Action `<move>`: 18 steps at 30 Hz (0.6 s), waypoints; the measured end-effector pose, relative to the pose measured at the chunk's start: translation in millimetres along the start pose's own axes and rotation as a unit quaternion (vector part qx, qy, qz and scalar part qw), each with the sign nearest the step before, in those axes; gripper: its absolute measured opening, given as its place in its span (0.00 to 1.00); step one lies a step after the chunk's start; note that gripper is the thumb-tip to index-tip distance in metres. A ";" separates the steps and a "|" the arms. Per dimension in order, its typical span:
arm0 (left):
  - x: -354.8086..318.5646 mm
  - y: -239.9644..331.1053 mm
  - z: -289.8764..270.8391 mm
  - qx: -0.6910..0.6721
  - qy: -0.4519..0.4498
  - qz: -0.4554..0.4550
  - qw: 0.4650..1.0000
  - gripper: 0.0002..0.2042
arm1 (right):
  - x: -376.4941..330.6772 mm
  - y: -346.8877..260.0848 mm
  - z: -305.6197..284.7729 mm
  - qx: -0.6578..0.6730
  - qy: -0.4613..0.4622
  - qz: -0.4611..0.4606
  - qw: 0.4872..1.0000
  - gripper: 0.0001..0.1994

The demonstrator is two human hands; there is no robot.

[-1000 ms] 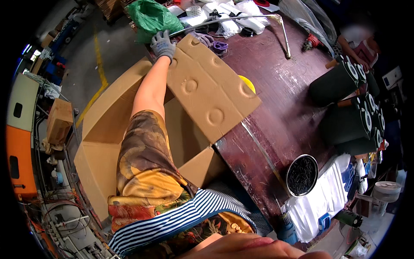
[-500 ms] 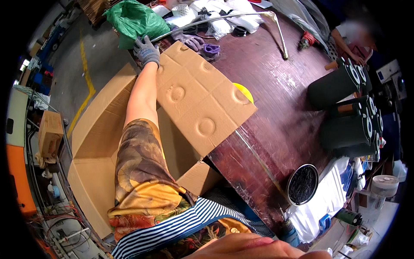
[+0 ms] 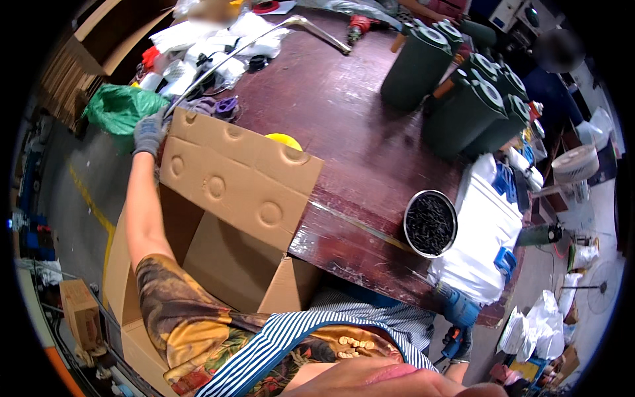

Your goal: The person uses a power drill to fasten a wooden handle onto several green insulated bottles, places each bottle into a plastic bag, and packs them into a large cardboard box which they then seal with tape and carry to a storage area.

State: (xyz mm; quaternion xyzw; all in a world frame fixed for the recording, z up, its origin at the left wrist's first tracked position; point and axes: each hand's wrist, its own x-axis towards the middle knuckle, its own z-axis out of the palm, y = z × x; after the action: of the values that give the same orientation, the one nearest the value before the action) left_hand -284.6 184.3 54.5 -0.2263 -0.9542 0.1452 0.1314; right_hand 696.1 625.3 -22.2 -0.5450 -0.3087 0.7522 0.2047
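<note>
My left hand (image 3: 150, 134), in a grey glove, reaches to the far corner of a cardboard box's raised flap (image 3: 228, 185), beside a green plastic bag (image 3: 119, 109). Its fingers meet the flap corner and the end of a bent metal tube (image 3: 231, 54); what they grip, if anything, is unclear. Low on the right, my right hand (image 3: 462, 344), in a dark glove, is closed around the handle of a blue power drill (image 3: 458, 306). The drill is upright at the table's near edge. Close by stands a round tin (image 3: 430, 223) full of small black pieces, likely screws.
Several dark green cylinders (image 3: 463, 119) with pale ring-like tops stand on the dark red table (image 3: 344, 132). White sheeting (image 3: 476, 231) covers its right edge. A red tool (image 3: 359, 26), white bags (image 3: 264, 40) and a yellow round item (image 3: 284, 141) lie farther off. Another person's arm shows at the back.
The view has swung right, so the table and box sit farther left. My right hand and the drill have come into sight. My left hand stays by the flap corner and the green bag.
</note>
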 end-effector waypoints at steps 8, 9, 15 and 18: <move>0.1 76.3 -120.1 -0.188 0.085 -0.094 0.974 0.19 | 2.1 12.6 1.6 -0.019 -0.068 -0.074 0.995 0.29; 12.0 72.7 -119.5 -0.184 0.084 -0.092 0.975 0.20 | 7.3 15.9 0.8 -0.023 -0.057 -0.078 0.995 0.29; 43.6 232.7 -170.3 -0.232 0.111 -0.037 0.966 0.24 | 3.3 11.9 9.7 -0.042 -0.074 -0.113 0.990 0.29; 84.5 297.8 -167.9 -0.272 0.080 0.023 0.959 0.25 | 12.1 10.1 19.3 -0.044 -0.085 -0.117 0.988 0.28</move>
State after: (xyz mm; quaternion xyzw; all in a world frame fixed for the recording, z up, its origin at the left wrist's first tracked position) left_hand -187.1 515.3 124.9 -0.2862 -0.9387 -0.1348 0.1371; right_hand 674.2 621.2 -33.4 -0.4475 -0.4198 0.7524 0.2396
